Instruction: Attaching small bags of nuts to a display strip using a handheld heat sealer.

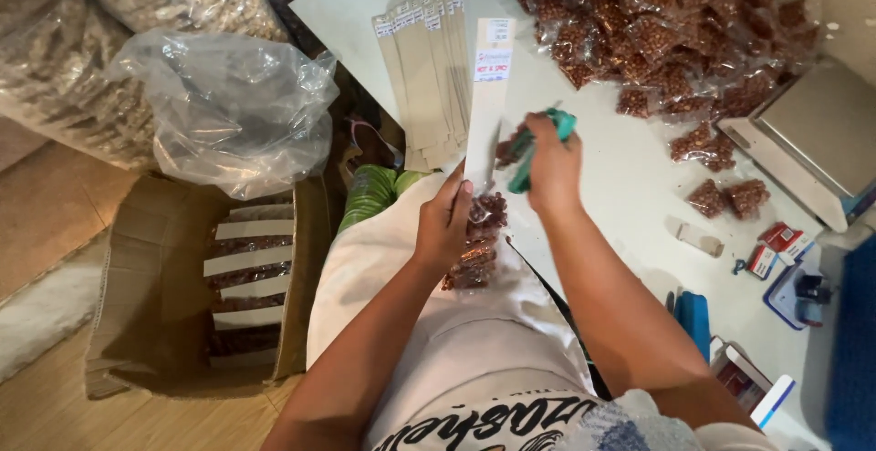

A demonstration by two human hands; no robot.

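- White tabletop (630, 186) fills the right half of the head view; pale wood floor at lower left.
- Large clear plastic sacks of light-coloured snacks (137, 13) stacked at upper left, an empty crumpled clear plastic bag (233, 109) in front of them.
- Open brown cardboard box (151, 296) on the floor at left, holding finished packs of reddish nuts with pale card strips across them (248, 273), laid in a row.
- Heap of small clear bags of reddish-brown nuts (675, 31) at the table's far right; a few loose ones (730, 197) lie apart, near the scale.
- Grey-and-white flat scale (817, 136) at the right edge.
- Fanned stack of long tan card header strips (424, 68) at table top-centre, white label tabs at their far ends.
- One long white card strip (488, 95) with a red-and-white printed label near its top, standing up from the hands.
- Left hand (444, 223) is closed around the neck of a clear bag of reddish nuts (474, 250), pinching the white strip's lower end; bag hangs over the lap at the table edge.
- Right hand (552, 163) is clamped around a teal stapler (534, 145), pressed at the strip just above the bag.
- Small red-and-white staple boxes (776, 246) and a blue tool (693, 319) at lower right.
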